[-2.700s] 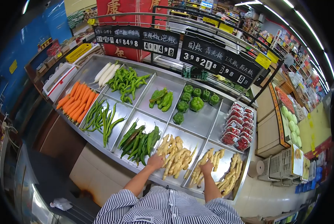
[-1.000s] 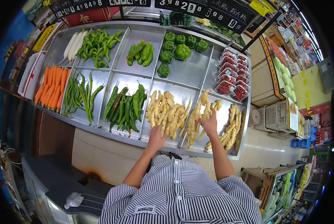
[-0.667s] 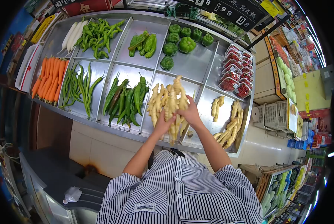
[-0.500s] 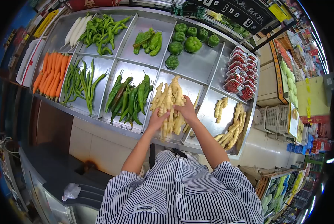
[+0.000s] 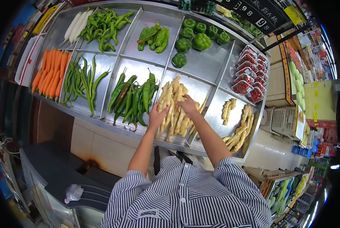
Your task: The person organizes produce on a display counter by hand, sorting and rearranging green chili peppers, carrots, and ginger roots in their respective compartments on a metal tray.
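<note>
A pile of pale ginger [image 5: 172,110] lies in a front compartment of the metal display stand. My left hand [image 5: 157,115] grips the pile's left side, its thumb pressed on the roots. On the right side, my right hand [image 5: 189,106] has its fingers curled over upper pieces, thumb pointing inward. Some fingertips are hidden among the roots. Long green peppers [image 5: 134,99] fill the compartment to the left of my left hand. Beyond a divider on the right lie a small ginger piece [image 5: 228,111] and a larger group of ginger roots [image 5: 241,131].
Farther left are green beans [image 5: 87,84], carrots [image 5: 51,72] and white radishes [image 5: 78,26]. Bell peppers [image 5: 201,41] and wrapped red-pepper packs [image 5: 249,72] occupy back compartments. Raised metal dividers separate the sections. A price board [image 5: 249,13] overhangs the back right.
My hands have moved slightly apart on the ginger, the left one outward. The pile between them looks more spread out. The whole view has shifted a little.
</note>
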Action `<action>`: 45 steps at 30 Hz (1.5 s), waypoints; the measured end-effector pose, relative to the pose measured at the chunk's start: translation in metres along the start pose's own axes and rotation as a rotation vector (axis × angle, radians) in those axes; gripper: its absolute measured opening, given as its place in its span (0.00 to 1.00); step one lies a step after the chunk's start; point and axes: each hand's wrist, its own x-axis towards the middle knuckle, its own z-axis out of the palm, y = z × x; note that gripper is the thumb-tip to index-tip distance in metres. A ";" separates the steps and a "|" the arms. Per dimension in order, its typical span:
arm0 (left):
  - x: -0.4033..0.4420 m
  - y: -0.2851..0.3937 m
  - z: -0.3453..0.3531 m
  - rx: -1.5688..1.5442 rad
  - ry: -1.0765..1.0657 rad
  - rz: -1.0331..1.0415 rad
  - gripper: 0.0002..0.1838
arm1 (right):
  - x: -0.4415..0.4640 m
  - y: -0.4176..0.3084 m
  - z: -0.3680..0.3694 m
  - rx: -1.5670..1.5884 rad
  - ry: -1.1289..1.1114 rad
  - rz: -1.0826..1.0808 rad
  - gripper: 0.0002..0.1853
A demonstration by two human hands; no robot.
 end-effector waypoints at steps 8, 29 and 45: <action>-0.014 0.030 0.012 0.443 0.166 0.198 0.27 | -0.032 -0.015 0.009 -0.517 0.203 -0.301 0.35; -0.164 0.014 0.043 0.761 0.156 0.404 0.22 | -0.108 0.144 -0.268 -1.098 0.494 0.162 0.36; -0.124 -0.024 0.243 1.044 -0.137 0.545 0.29 | -0.122 0.192 -0.314 -1.136 0.593 -0.148 0.21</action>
